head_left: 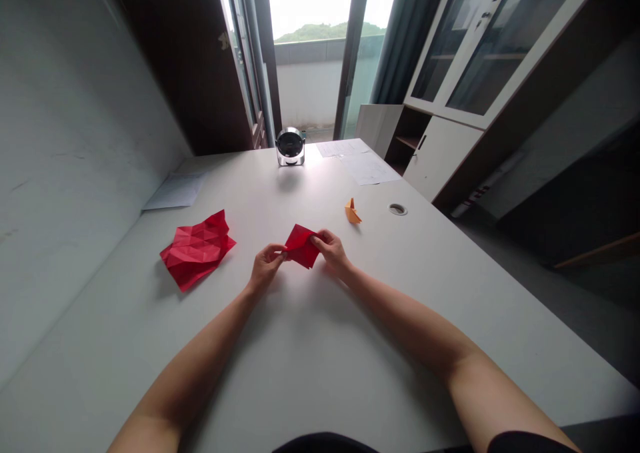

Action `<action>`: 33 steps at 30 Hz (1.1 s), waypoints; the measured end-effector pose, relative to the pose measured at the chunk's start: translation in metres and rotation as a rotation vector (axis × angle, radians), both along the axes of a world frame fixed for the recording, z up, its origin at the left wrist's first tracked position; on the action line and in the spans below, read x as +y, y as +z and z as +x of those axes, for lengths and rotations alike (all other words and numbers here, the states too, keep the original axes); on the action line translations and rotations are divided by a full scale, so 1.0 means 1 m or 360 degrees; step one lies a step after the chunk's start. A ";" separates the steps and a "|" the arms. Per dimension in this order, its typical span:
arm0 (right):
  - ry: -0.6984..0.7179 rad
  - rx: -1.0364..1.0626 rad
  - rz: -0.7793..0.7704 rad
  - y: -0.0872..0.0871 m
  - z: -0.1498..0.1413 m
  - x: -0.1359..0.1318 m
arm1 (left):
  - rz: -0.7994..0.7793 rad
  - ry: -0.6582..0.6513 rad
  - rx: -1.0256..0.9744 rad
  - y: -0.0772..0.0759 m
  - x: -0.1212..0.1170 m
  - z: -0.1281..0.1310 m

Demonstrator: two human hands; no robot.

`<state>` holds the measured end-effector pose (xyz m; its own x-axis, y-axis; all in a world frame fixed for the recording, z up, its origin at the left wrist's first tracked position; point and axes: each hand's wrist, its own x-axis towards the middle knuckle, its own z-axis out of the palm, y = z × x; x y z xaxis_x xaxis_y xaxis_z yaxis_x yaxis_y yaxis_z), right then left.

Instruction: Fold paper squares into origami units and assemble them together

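Note:
A folded piece of red paper [303, 248], roughly diamond-shaped, is held between my two hands over the middle of the white table [320, 360]. My left hand [269, 263] pinches its left corner between thumb and fingers. At the right corner, my right hand [331, 248] grips it with the thumb on top and the fingers behind, partly hidden. To the left lies a larger creased sheet of red paper [199, 248], crumpled and partly unfolded. A small orange folded paper figure [352, 212] stands beyond my right hand.
A white roll of tape [398, 209] lies near the table's right edge. At the far end stands a small round black fan-like device [291, 146]. Printed sheets [367, 168] lie at the back right, and more paper [175, 190] rests by the left wall.

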<state>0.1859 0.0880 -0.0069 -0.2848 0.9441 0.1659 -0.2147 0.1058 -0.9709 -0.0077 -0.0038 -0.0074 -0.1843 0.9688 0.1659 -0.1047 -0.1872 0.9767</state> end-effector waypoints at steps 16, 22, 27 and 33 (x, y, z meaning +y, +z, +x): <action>0.0165 -0.0138 0.0134 0.002 0.000 -0.007 | 0.0035 0.0128 0.0071 0.005 -0.001 0.000; 0.0171 -0.0251 0.0213 0.000 0.002 -0.009 | -0.0044 -0.0087 0.0077 0.004 -0.002 0.002; 0.0234 -0.0281 0.0275 -0.001 0.001 -0.011 | -0.0082 -0.0185 0.0095 0.001 -0.003 0.004; 0.0133 -0.0341 0.0356 0.000 0.001 -0.010 | -0.0090 -0.0192 0.0102 -0.001 -0.002 0.006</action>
